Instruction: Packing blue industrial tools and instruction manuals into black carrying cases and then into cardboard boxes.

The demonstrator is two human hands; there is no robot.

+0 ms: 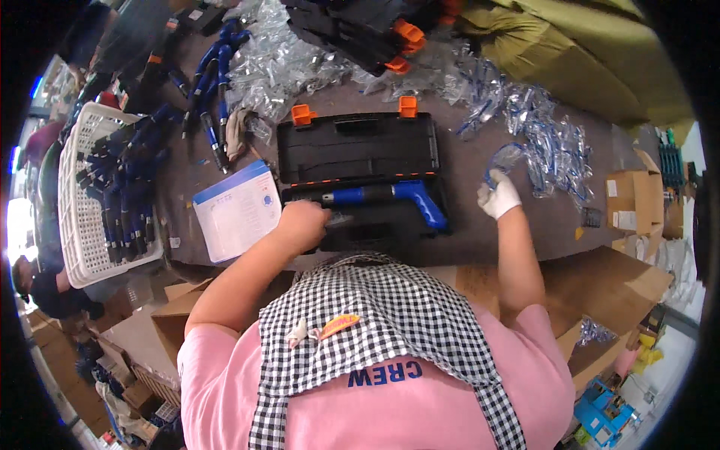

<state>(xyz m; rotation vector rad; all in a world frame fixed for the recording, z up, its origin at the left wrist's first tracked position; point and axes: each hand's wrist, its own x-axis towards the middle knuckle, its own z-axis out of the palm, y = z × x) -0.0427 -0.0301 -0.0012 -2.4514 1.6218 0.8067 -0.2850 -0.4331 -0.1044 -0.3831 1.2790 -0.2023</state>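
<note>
An open black tool case (358, 150) lies in front of me, its lid with two orange latches tipped back. In its lower half rests a blue and black pistol-handled tool (375, 194), the handle toward the right. My bare left hand (304, 225) is at the case's left front, fingers curled down; a small clear packet (339, 219) shows beside the fingertips, and I cannot make out if they grip it. To the right of the case, my white-gloved right hand (499, 195) is closed on a clear plastic packet with a blue curved item (507, 157) inside.
More clear packets with blue items (555, 150) are heaped at the right. A printed leaflet (238, 212) lies left of the case. Further left stands a white basket (71, 217) of blue-black tools. Stacked black cases (345, 26) and clear bags (270, 67) fill the back; cardboard boxes (634, 199) stand right.
</note>
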